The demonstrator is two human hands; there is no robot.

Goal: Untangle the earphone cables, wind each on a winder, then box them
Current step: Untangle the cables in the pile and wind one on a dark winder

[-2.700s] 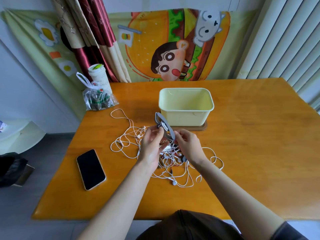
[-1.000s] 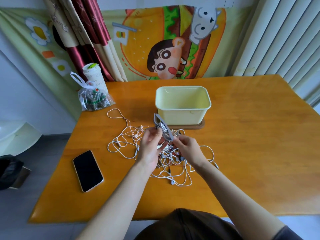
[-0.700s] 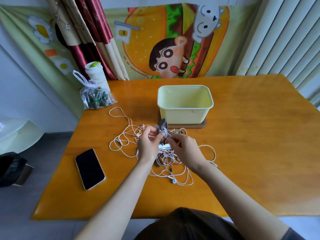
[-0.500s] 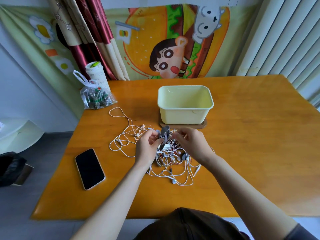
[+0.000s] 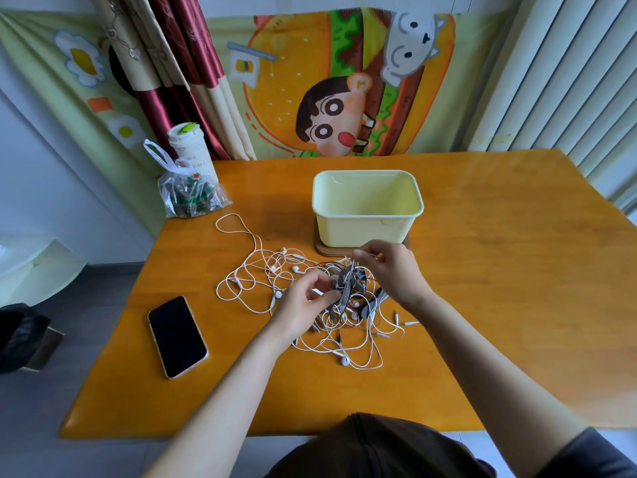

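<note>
Pinching one grey winder (image 5: pixel 344 288) with curled fingers (image 5: pixel 324 298), left hand (image 5: pixel 303 307) and right hand (image 5: pixel 393 272) meet over the cable tangle (image 5: pixel 262 281)

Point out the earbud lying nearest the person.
The white earbud at the cable tangle's near edge; every other visible earbud lies farther back.

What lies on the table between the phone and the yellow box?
In the head view, loose loops of white earphone cables lie between the phone and the box.
</note>
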